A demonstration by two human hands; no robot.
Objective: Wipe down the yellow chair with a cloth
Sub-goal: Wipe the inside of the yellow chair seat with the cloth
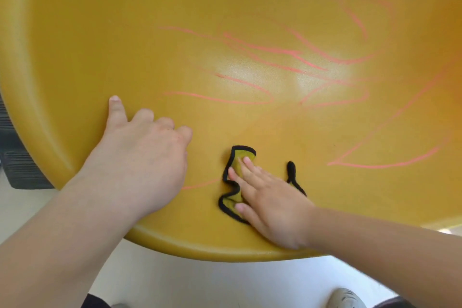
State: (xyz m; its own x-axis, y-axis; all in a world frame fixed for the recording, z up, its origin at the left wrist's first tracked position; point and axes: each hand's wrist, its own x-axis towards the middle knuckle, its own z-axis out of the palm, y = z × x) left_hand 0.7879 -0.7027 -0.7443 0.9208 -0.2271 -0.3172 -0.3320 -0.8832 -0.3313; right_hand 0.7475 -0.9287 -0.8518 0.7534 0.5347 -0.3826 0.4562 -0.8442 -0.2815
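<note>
The yellow chair seat fills most of the view, scribbled over with pink lines across its middle and right. My right hand presses flat on a small yellow cloth with black trim near the seat's front edge, fingers spread over it. Most of the cloth is hidden under the palm; a black edge pokes out on the far side. My left hand rests on the seat's left front, fingers curled against the surface, holding nothing.
A pale floor shows below the seat's front rim. A dark ribbed object stands at the far left beside the chair. A light shoe is at the bottom right.
</note>
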